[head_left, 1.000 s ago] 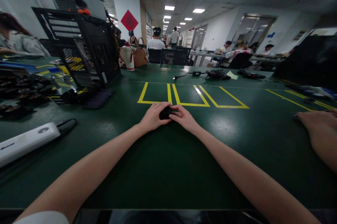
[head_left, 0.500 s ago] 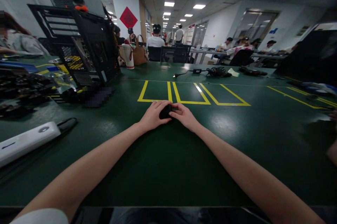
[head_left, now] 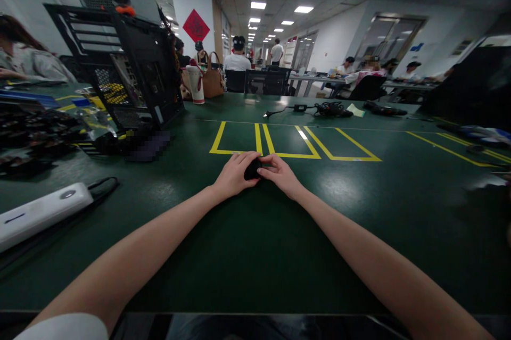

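Both my arms stretch forward over the green table mat [head_left: 255,255]. My left hand [head_left: 233,175] and my right hand [head_left: 281,174] meet in the middle, fingers curled round a small black object [head_left: 252,170] that rests on or just above the mat. Most of that object is hidden between my fingers, so I cannot make out what it is. Just beyond my hands run yellow tape rectangles [head_left: 275,143].
A white power strip [head_left: 40,213] with a black cable lies at the left. An open black computer case [head_left: 128,74] stands at the back left beside trays of dark parts [head_left: 32,138]. Black cables and an adapter [head_left: 319,110] lie further back. People sit at distant tables.
The other person's hand at the right edge has pulled away out of view. My own hands stay in the same place on the small black object.
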`<action>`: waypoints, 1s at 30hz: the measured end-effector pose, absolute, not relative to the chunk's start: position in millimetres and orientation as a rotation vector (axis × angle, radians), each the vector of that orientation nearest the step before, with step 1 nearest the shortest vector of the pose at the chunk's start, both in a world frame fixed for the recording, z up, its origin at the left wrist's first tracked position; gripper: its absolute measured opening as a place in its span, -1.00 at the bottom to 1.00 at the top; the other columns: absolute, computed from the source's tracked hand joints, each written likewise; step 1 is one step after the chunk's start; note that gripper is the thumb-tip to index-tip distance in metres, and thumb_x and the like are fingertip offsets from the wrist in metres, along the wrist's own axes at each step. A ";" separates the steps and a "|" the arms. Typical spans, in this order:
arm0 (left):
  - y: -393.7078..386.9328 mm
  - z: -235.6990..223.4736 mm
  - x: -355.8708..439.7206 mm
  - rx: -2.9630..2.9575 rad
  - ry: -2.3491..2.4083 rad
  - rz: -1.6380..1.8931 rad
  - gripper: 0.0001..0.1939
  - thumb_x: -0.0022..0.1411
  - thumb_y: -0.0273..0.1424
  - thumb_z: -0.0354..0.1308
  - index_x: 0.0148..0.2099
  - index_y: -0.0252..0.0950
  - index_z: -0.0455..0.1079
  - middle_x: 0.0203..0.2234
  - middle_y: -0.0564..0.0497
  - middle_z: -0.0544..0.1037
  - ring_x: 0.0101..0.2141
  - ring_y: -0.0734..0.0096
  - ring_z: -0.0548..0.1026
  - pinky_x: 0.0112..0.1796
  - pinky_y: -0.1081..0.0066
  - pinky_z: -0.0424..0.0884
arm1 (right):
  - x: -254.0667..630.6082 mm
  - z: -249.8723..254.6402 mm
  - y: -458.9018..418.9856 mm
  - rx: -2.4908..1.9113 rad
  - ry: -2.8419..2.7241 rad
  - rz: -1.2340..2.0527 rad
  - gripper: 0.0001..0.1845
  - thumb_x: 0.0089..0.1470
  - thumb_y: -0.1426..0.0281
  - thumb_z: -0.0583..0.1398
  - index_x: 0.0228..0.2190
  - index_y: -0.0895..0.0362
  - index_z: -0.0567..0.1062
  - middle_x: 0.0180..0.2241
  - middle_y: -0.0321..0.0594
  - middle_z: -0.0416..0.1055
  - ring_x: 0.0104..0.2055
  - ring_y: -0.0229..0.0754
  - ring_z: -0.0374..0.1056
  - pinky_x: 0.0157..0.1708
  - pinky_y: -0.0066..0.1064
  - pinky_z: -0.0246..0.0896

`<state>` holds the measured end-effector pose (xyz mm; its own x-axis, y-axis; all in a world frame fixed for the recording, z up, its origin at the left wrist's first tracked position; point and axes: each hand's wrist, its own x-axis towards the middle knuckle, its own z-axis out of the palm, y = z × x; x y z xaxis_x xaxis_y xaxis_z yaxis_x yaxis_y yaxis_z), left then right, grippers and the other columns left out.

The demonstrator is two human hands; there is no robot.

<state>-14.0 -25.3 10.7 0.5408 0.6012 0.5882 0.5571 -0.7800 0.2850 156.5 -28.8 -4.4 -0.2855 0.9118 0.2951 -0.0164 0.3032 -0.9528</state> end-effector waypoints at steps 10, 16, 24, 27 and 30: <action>-25.1 12.1 -14.5 2.684 1.024 1.067 -0.41 -0.03 -0.39 0.16 0.07 -0.19 0.06 -0.04 -0.04 0.29 -0.06 0.23 0.27 -0.08 0.18 0.23 | 157.4 -2.8 -30.2 -0.835 -1.584 1.201 -0.63 -0.17 0.41 0.22 -0.23 0.06 0.30 -0.14 -0.26 0.28 -0.10 -0.19 0.29 -0.05 -0.20 0.17; -24.2 11.5 -14.5 2.676 1.023 1.068 -0.40 -0.04 -0.39 0.16 0.07 -0.19 0.06 -0.05 -0.04 0.29 -0.06 0.24 0.28 -0.08 0.19 0.23 | 156.0 -2.5 -29.9 -0.853 -1.562 1.137 -0.71 -0.15 0.36 0.21 -0.29 0.08 0.33 -0.22 -0.27 0.30 -0.18 -0.23 0.32 -0.08 -0.23 0.19; -23.8 11.0 -14.1 2.691 1.003 1.082 -0.41 -0.03 -0.40 0.16 0.06 -0.23 0.07 -0.05 -0.04 0.30 -0.05 0.27 0.26 -0.06 0.24 0.21 | 157.4 -2.9 -27.9 -0.891 -1.603 1.154 -0.61 -0.14 0.38 0.20 -0.19 0.08 0.32 -0.15 -0.21 0.30 -0.12 -0.18 0.29 -0.04 -0.21 0.15; -24.0 10.2 -14.5 2.691 1.016 1.080 -0.41 -0.03 -0.40 0.16 0.07 -0.23 0.06 -0.05 -0.04 0.30 -0.07 0.27 0.27 -0.06 0.24 0.21 | 157.2 -3.4 -28.7 -0.847 -1.589 1.197 -0.62 -0.17 0.38 0.22 -0.22 0.08 0.32 -0.15 -0.24 0.30 -0.12 -0.18 0.30 -0.06 -0.23 0.18; -24.4 9.9 -14.6 2.696 1.024 1.078 -0.41 -0.03 -0.39 0.16 0.07 -0.22 0.06 -0.04 -0.04 0.29 -0.06 0.27 0.27 -0.07 0.23 0.21 | 156.1 -3.8 -28.5 -0.849 -1.560 1.185 -0.67 -0.16 0.36 0.22 -0.27 0.07 0.33 -0.19 -0.26 0.31 -0.18 -0.21 0.33 -0.10 -0.23 0.21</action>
